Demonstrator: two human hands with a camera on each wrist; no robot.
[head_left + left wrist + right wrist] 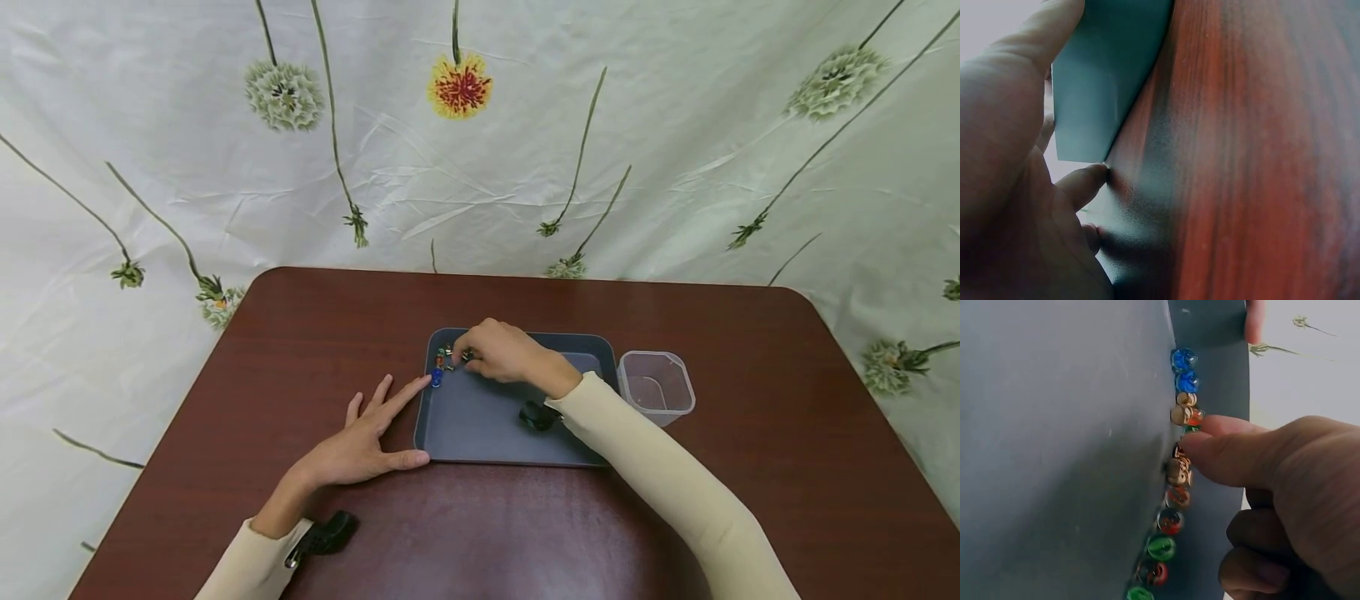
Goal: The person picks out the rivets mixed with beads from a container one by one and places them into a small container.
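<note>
A grey-blue tray [495, 425] lies on the table. Along its raised far-left side runs a row of small glass marbles, among them a blue marble [1184, 359], a green marble [1161, 548] and a red-streaked marble [1170, 520]. Small gold-coloured pieces [1178, 471] sit in the middle of that row. My right hand [501, 350] reaches into the row, thumb and index fingertips close together beside the gold pieces; whether they pinch one is hidden. My left hand [360, 446] spreads its fingers at the tray's left side, index fingertip and thumb at its rim.
A clear plastic tub [657, 385] stands against the tray's right side. The dark red-brown table [337, 321] has rounded far corners. Behind it hangs a white flower-printed cloth [510, 167]. A black wrist camera [538, 416] hangs over the tray below the right sleeve.
</note>
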